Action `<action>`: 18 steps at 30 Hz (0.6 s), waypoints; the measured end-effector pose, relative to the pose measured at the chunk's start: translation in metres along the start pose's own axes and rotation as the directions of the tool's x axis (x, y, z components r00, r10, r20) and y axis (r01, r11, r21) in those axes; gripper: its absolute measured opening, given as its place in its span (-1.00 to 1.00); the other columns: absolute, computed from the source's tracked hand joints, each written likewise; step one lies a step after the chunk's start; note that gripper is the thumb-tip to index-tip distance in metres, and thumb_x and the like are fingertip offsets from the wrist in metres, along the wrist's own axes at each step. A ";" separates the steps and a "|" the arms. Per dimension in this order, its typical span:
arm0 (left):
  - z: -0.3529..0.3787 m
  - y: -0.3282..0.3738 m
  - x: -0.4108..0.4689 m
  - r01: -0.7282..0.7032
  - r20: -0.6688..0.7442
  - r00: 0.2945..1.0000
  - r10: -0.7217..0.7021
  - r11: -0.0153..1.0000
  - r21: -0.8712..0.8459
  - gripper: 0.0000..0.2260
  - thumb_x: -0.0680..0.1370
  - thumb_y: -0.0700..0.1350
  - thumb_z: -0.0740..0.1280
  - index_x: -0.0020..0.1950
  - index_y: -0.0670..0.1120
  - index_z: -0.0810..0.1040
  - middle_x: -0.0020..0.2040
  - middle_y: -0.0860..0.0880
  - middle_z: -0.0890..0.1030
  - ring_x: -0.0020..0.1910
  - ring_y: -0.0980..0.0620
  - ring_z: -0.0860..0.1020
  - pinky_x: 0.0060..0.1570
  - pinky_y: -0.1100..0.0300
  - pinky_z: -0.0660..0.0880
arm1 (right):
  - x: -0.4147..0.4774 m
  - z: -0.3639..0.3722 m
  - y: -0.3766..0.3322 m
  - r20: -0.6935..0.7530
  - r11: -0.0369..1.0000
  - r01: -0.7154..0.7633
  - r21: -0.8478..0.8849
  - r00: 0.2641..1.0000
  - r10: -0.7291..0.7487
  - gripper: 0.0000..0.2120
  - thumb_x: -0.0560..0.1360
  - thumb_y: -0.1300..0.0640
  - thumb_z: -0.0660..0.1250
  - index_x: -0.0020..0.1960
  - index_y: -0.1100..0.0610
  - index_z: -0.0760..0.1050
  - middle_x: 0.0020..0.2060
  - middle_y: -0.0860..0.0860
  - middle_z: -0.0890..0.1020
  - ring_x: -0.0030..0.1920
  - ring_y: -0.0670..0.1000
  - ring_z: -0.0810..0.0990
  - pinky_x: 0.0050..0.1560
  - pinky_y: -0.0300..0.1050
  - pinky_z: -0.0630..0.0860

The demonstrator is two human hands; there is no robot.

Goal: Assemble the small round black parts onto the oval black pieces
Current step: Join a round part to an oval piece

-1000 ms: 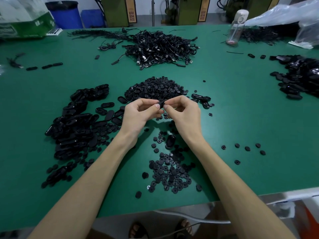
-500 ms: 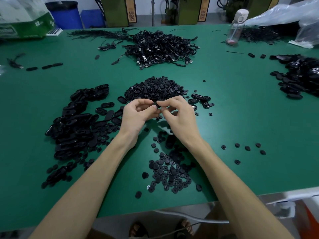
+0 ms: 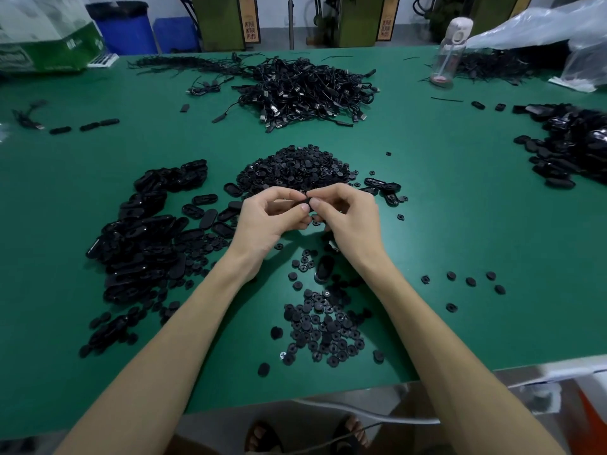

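Note:
My left hand (image 3: 266,221) and my right hand (image 3: 351,218) meet above the middle of the green table (image 3: 460,231), both pinching one small black oval piece (image 3: 303,202) between thumbs and fingertips. Most of that piece is hidden by my fingers. A mound of small round black parts (image 3: 295,170) lies just beyond my hands. A second scatter of round parts (image 3: 325,326) lies near the table's front edge between my forearms. A large heap of oval pieces (image 3: 144,231) spreads to the left. One oval piece (image 3: 323,269) lies under my right wrist.
A tangle of black cables (image 3: 308,90) sits at the back centre. Another heap of black pieces (image 3: 571,149) is at the far right. A clear bottle (image 3: 450,50) and plastic bags (image 3: 542,31) stand at the back right, a green box (image 3: 46,50) at the back left.
Both hands stayed together over the same spot. The fingers shifted their pinch on the piece, and the hands drifted slightly left and back again.

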State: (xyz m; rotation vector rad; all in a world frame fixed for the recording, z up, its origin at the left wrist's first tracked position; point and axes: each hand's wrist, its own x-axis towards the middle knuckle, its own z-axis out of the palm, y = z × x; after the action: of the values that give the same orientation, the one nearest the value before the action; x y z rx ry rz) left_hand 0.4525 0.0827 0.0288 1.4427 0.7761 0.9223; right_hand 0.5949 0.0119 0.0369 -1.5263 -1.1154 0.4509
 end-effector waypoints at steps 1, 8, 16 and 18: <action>0.000 0.000 0.000 -0.004 0.008 1.000 0.004 1.000 0.008 -0.87 0.57 -0.28 0.47 0.11 -0.21 0.65 -0.07 -0.21 0.74 -0.13 -0.06 0.72 -0.03 0.18 0.64 | 0.000 0.000 0.000 0.000 1.000 0.000 0.002 1.000 0.000 -0.90 0.56 0.26 0.45 0.05 0.15 0.71 -0.21 -0.03 0.73 -0.22 -0.08 0.69 -0.18 -0.27 0.55; 0.003 0.000 0.001 0.009 -0.027 1.000 -0.007 0.997 0.078 -0.89 0.56 -0.36 0.43 0.05 -0.21 0.65 -0.11 -0.14 0.75 -0.14 -0.07 0.75 -0.05 0.17 0.67 | -0.006 0.003 -0.004 0.012 0.996 0.042 -0.081 0.999 -0.041 -0.92 0.55 0.27 0.44 0.02 0.16 0.69 -0.18 -0.05 0.72 -0.16 -0.11 0.69 -0.02 -0.10 0.64; 0.002 0.000 0.004 -0.049 -0.055 0.996 0.064 0.970 0.239 -0.88 0.53 -0.33 0.48 0.04 -0.18 0.69 -0.09 -0.18 0.74 -0.16 -0.12 0.75 0.05 0.00 0.68 | -0.007 0.003 -0.006 0.016 0.981 0.080 -0.175 0.997 -0.078 -0.92 0.56 0.27 0.41 0.01 0.16 0.68 -0.17 -0.03 0.71 -0.14 -0.05 0.67 -0.01 -0.06 0.62; -0.001 0.003 0.003 -0.049 -0.026 0.998 0.056 0.980 0.195 -0.87 0.53 -0.33 0.49 0.08 -0.23 0.69 -0.10 -0.20 0.74 -0.16 -0.14 0.75 0.04 0.02 0.69 | -0.006 0.001 -0.005 -0.001 0.985 0.069 -0.159 0.998 -0.070 -0.93 0.56 0.26 0.42 -0.01 0.15 0.67 -0.19 -0.06 0.71 -0.17 -0.11 0.66 -0.08 -0.18 0.59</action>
State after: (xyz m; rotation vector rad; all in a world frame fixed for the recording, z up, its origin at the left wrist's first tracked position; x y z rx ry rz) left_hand 0.4531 0.0858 0.0322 1.6289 0.8742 0.9310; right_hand 0.5886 0.0068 0.0396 -1.6205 -1.2197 0.3153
